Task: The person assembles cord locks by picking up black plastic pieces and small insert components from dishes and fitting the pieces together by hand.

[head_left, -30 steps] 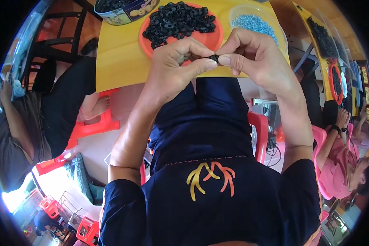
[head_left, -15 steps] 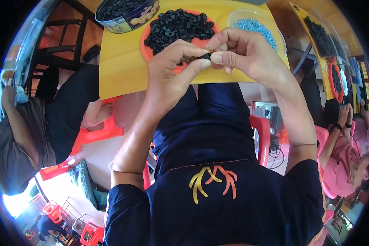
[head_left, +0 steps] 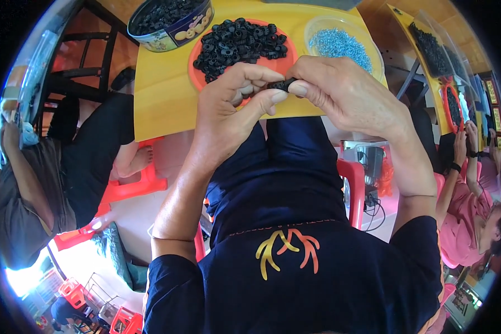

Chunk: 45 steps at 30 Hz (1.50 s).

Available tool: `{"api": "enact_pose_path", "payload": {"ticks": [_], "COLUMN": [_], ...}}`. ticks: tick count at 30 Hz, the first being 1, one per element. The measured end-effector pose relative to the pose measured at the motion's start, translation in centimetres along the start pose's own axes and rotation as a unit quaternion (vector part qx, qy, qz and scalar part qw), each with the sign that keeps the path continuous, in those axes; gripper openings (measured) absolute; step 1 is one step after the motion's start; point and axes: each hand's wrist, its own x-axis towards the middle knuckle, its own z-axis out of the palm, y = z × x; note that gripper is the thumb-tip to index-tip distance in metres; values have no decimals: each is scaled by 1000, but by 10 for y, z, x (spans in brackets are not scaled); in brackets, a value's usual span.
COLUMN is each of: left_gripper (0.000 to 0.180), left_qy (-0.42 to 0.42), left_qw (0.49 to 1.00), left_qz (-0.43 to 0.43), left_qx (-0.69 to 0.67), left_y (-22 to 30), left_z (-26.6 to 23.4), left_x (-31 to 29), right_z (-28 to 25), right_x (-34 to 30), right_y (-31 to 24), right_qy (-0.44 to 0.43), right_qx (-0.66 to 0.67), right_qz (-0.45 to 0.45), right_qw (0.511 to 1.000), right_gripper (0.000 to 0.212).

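Observation:
A small black plastic part (head_left: 284, 84) is pinched between my two hands, above the near edge of the yellow table. My left hand (head_left: 234, 100) grips one end of it between thumb and forefinger. The thumb and bent fingers of my right hand (head_left: 345, 92) close on its other end. Just beyond my hands, an orange-red plate (head_left: 291, 58) bears a heap of similar black plastic parts (head_left: 239, 47). A round clear tub (head_left: 312, 23) with small shiny blue pieces (head_left: 342, 49), too small to name, stands beyond my right hand.
A round printed tin (head_left: 170, 38) of black parts stands at the yellow table's (head_left: 161, 106) far left. One person in dark clothes (head_left: 50, 183) sits at left; another in pink (head_left: 467, 222) sits at right by a second table. A red chair (head_left: 352, 186) is beside my right hip.
My right hand has turned over, its back now facing up, with its fingers curled round the part's end. Both hands stay together, and the part sits slightly lower in view.

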Motion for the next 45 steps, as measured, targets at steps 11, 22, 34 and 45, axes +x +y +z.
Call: {"api": "enact_pose_path", "payload": {"ticks": [11,22,34,45], "left_gripper": [13,10,13,14], "left_qy": [-24,-33,-21,6], "left_qw": [999,997,990,1000], "left_qz": [-14,-63,-73,9], "left_qx": [-18,28,-115,-2], "left_y": [-1,2,12,10], "left_z": [-5,-2,2,9], "left_x": [1,3,3,-2], "right_z": [11,28,38,32], "right_x": [-3,-14,-11,-17], "right_y": [-9,-8,-4,-7], "right_qy": [46,116,229,203], "right_qx": [-28,18,80,44], "right_qz": [0,30,-9,-10], "right_qw": [999,993,970,978], "right_gripper": [17,12,12,15]}}
